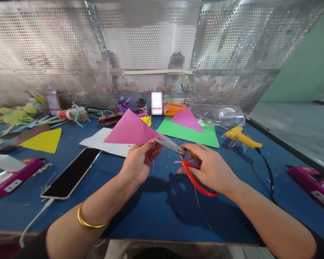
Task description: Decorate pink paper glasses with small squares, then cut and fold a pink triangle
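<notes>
My left hand pinches the lower right corner of a pink triangular sheet, held up above the table. In my right hand is a pair of scissors with red handles. The blades are at the corner of the pink sheet, right by my left fingertips; whether they are cutting into it I cannot tell. A thin pink strip hangs below the scissors. Behind them, another pink triangle lies on a green sheet. A white sheet lies partly under the raised pink one.
A phone with a charging cable and a purple power strip lie left. A yellow glue gun and another power strip stand right. A yellow sheet lies far left. A perforated metal panel rises behind the table.
</notes>
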### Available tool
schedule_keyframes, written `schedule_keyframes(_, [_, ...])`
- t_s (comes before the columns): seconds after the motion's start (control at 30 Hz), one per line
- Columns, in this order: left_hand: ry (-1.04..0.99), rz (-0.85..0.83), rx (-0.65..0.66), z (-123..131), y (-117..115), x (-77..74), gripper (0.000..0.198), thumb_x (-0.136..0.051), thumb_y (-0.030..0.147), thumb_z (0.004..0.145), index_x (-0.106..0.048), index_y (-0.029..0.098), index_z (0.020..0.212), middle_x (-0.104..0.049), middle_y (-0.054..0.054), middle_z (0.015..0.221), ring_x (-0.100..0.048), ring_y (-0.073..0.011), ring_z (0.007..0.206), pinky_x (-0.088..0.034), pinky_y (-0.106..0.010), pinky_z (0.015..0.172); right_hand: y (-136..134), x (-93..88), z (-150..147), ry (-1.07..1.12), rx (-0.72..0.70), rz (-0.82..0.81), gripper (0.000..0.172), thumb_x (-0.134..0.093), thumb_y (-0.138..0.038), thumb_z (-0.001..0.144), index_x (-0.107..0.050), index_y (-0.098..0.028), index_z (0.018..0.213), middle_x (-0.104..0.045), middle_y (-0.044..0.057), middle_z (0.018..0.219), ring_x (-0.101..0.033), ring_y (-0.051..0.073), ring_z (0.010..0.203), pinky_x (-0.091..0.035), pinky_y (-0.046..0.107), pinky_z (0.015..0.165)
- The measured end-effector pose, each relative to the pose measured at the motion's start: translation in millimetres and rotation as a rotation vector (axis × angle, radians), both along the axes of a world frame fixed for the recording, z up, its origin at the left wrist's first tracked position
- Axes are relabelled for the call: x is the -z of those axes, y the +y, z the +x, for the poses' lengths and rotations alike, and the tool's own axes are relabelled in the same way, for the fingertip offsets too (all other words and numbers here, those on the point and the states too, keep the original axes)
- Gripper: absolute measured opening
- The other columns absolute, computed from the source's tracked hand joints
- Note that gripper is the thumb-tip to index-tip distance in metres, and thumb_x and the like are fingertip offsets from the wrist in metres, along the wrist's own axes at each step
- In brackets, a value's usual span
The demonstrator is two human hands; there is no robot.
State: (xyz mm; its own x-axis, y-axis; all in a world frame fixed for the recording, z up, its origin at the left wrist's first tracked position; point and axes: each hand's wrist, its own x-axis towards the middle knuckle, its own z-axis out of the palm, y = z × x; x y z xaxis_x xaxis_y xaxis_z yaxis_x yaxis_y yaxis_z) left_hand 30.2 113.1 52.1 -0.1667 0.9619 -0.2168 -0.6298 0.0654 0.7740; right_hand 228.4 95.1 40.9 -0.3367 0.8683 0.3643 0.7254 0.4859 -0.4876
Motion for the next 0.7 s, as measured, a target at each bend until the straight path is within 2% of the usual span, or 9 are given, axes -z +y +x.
schedule_keyframes(0.3, [-0.014, -0.028, 0.021, -0.1, 1.4, -0.6, 0.024, -0.059, -0.002, 0.081, -0.068, 0.009, 0.061, -0.071, -0.005, 0.060, -0.069, -0.0120, 0.055, -0.056, -0.018, 0.052, 0.7, 3.0, 0.0, 0.043, -0.032, -0.027, 0.053, -0.071, -0.048, 0.076, -0.059, -0.021, 0.120, -0.066, 0.008, 0.104, -0.064, 0.022, 0.086, -0.053, 0.036, 0.076])
schedule_keyframes(0.7, [-0.013, -0.022, 0.031, -1.0, 2.2, 0.8, 0.022, -0.060, 0.000, 0.081, -0.069, 0.010, 0.063, -0.071, -0.004, 0.060, -0.069, -0.0112, 0.056, -0.056, -0.016, 0.052, -0.9, 3.1, -0.6, 0.081, -0.057, -0.040, 0.049, -0.070, -0.048, 0.078, -0.061, -0.022, 0.119, -0.068, 0.006, 0.097, -0.066, 0.020, 0.081, -0.053, 0.035, 0.074])
